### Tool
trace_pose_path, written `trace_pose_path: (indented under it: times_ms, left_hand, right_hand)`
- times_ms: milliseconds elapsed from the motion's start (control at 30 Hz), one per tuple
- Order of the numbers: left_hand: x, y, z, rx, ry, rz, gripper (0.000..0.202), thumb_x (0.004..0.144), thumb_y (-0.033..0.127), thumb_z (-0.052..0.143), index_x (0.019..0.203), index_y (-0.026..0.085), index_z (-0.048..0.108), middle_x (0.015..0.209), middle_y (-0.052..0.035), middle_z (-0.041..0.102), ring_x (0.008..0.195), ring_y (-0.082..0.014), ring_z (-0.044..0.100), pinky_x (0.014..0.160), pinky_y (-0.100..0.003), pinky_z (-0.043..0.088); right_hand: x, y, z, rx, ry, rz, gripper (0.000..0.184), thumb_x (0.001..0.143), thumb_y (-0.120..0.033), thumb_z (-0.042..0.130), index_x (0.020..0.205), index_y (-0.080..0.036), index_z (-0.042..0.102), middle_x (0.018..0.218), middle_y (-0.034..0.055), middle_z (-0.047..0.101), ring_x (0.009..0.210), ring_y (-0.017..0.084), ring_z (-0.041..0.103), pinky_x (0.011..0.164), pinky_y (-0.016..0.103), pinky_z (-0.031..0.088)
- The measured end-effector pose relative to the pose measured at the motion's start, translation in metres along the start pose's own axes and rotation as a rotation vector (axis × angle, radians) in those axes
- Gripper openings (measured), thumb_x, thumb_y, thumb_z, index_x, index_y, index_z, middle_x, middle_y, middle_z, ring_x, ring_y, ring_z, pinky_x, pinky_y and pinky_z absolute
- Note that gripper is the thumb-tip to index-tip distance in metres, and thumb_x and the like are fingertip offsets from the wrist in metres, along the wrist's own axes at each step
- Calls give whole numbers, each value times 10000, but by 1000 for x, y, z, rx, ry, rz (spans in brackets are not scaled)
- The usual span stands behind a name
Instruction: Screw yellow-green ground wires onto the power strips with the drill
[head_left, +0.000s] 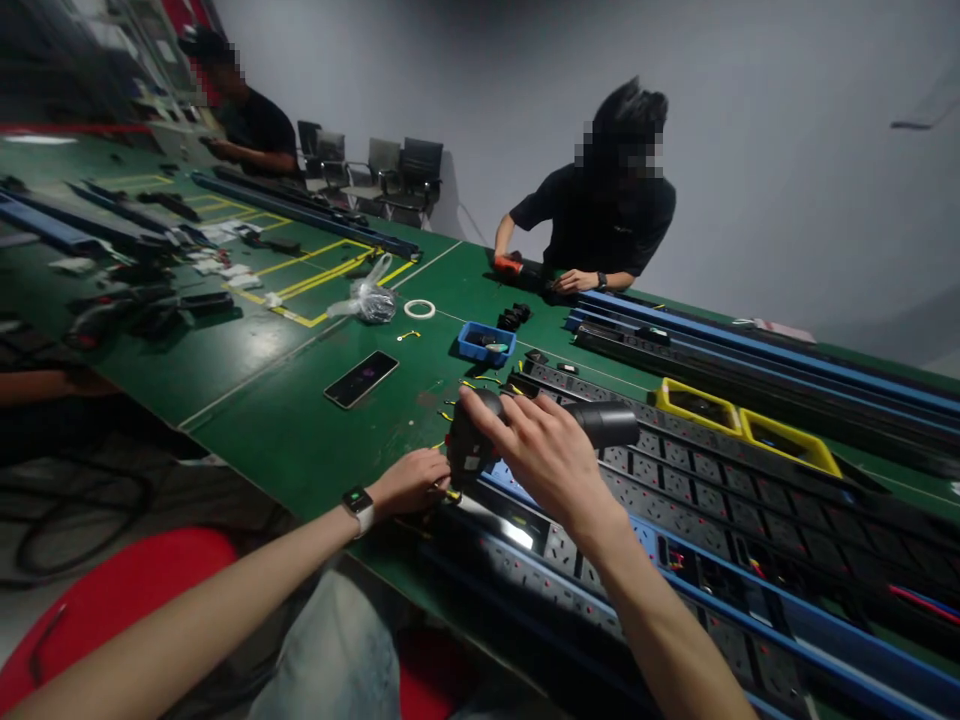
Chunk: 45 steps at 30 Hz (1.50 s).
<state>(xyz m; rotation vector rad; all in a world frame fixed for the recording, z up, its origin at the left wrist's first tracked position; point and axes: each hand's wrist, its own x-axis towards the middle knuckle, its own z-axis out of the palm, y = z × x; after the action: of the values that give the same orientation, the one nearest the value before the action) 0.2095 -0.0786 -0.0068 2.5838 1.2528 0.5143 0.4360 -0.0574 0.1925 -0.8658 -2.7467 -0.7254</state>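
A black power tool in the right hand, above the end of a socket strip

The right hand is closed over the top of the tool, fingers wrapped round it, with a dark cylindrical part jutting out past the knuckles. The tool's body drops toward the near-left end of the strip, beside a small lit display; its lower tip is hidden. The left hand lies just beside that end, fingers bent, near a short yellow wire. Whether those fingers pinch anything cannot be told. A watch circles the left wrist.

More black socket strips lie alongside on the green table, with two yellow bins beyond them. A blue tray of small parts stands past the tool, and a phone lies flat to its left. Farther off are a white ring and a clear plastic bag. Across the table, a person in a dark shirt has one hand on an orange-and-black tool.
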Motion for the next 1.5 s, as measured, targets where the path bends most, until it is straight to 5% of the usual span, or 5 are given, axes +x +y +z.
trace_pose_path:
  times_ms: [467,1500]
  left_hand:
    - [1,-4,2,79,1,-1,112,900,195,528,839,172,619,861,-70,663,823,-218,608,770,-330,455]
    - [-1,-6,3,104,23,3,137,904,206,519,805,178,610,820,-57,647,794,-198,591,778,-327,451]
  right_hand:
    - [1,1,-1,-27,23,-43,657,929,-91,549,1534,-170,305,983,43,658,827,196,574,786,340,357]
    - [0,-4,-7,-37,-9,-3,716,926,-85,540,1564,-165,224,1028,63,669,843,195,567,787,334,369]
